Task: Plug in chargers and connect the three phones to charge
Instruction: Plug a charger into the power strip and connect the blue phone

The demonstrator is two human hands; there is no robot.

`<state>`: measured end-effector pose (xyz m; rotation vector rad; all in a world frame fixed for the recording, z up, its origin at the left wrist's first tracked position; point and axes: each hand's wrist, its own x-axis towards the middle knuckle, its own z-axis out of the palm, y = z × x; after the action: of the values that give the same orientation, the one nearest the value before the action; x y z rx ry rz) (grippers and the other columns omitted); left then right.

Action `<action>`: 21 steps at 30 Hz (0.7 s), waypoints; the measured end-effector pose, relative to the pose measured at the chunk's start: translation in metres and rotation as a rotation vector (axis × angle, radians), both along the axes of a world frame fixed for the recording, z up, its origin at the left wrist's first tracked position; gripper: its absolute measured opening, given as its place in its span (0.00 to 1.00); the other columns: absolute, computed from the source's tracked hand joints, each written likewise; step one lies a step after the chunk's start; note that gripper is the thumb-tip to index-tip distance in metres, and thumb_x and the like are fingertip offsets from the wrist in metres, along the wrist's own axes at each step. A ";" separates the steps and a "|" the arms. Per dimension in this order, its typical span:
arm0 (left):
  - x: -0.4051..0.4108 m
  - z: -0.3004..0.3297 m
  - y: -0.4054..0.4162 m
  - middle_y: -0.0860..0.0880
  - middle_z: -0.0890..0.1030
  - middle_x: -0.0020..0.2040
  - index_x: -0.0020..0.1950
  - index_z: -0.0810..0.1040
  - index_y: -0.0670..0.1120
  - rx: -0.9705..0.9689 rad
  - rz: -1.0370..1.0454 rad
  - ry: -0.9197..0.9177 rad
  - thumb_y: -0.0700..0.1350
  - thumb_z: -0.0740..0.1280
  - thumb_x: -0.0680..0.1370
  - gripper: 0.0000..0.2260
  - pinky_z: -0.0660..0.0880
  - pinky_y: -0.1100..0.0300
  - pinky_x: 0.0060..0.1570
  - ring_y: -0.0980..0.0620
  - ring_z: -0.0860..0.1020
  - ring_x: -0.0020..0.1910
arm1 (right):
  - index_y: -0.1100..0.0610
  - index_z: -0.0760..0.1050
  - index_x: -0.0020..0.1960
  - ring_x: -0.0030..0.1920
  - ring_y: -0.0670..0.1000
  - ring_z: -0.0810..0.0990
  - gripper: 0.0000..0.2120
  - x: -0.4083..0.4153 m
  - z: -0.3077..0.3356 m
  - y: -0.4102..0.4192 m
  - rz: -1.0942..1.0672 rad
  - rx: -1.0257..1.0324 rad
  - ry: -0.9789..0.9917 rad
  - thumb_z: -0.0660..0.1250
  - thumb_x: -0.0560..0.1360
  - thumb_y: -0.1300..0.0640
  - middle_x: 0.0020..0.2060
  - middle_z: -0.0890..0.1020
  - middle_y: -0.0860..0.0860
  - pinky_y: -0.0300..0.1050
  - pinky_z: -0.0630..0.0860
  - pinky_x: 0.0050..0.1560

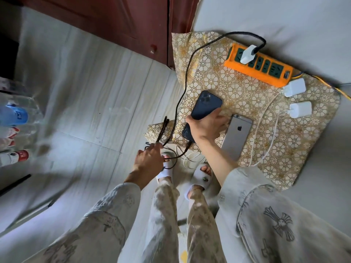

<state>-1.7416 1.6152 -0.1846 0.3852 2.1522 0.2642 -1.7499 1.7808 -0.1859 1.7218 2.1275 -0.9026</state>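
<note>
Gripping the dark blue phone (206,108) with the right hand (208,126), fingers wrapped around its lower half, camera end pointing up toward the orange power strip (259,66). Pinching a bunched loop of the black braided cable (185,76) in the left hand (149,158), fingers closed narrowly around it. Running that cable back to the 1 white charger (247,54) already seated in the strip. Showing a dark cable end right at the phone's bottom edge, below the right hand; hard to say whether it is fully seated in the port.

Lying flat just right of the held phone: the silver phone (236,136), back up, long axis roughly parallel to the blue one, well below the strip on the patterned cloth (228,86). Resting just below the strip's right end: 2 loose white chargers (294,87) (302,109), unplugged, with white cables (266,145) trailing down past the silver phone. Not spotting a 3rd phone, unless a dark edge under the right wrist is one.

Judging the next move: setting the blue phone down, then reaching with the right hand, the nearer one, up toward the loose chargers and the strip.
</note>
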 end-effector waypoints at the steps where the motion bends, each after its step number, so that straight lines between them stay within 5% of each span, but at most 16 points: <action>1: -0.001 -0.002 0.002 0.42 0.76 0.61 0.64 0.66 0.45 0.043 0.079 -0.016 0.39 0.57 0.76 0.16 0.70 0.50 0.53 0.39 0.77 0.55 | 0.60 0.52 0.72 0.62 0.65 0.62 0.50 0.001 -0.001 -0.001 0.024 0.025 -0.010 0.74 0.61 0.44 0.64 0.60 0.63 0.57 0.69 0.56; 9: -0.022 -0.022 0.018 0.38 0.81 0.51 0.56 0.70 0.44 0.110 0.177 -0.031 0.44 0.63 0.76 0.10 0.74 0.49 0.44 0.36 0.78 0.49 | 0.60 0.48 0.74 0.67 0.65 0.57 0.52 0.006 -0.001 -0.002 0.098 0.058 -0.040 0.73 0.63 0.41 0.68 0.58 0.64 0.58 0.64 0.63; 13: -0.045 -0.025 0.000 0.35 0.78 0.54 0.64 0.66 0.46 -0.029 0.113 0.137 0.40 0.58 0.77 0.15 0.73 0.46 0.43 0.33 0.77 0.50 | 0.61 0.47 0.74 0.68 0.64 0.58 0.53 0.008 0.004 -0.001 0.138 0.062 -0.040 0.72 0.63 0.38 0.68 0.58 0.65 0.57 0.63 0.65; 17: -0.077 -0.020 -0.019 0.35 0.73 0.53 0.61 0.67 0.43 -0.041 0.205 0.383 0.32 0.55 0.74 0.17 0.68 0.46 0.37 0.33 0.76 0.45 | 0.62 0.49 0.73 0.64 0.62 0.61 0.53 0.010 0.006 -0.002 0.154 0.070 0.002 0.73 0.62 0.39 0.65 0.61 0.63 0.54 0.66 0.61; 21: -0.086 -0.024 -0.011 0.34 0.70 0.57 0.68 0.63 0.43 -0.013 0.270 0.294 0.30 0.55 0.73 0.24 0.70 0.44 0.43 0.31 0.74 0.50 | 0.63 0.48 0.74 0.63 0.61 0.61 0.53 0.012 0.005 -0.001 0.181 0.070 0.009 0.72 0.63 0.38 0.64 0.62 0.63 0.54 0.64 0.63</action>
<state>-1.8274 1.6041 -0.2084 0.1288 2.4964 0.3639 -1.7382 1.7795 -0.1804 1.5278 2.3012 -0.7964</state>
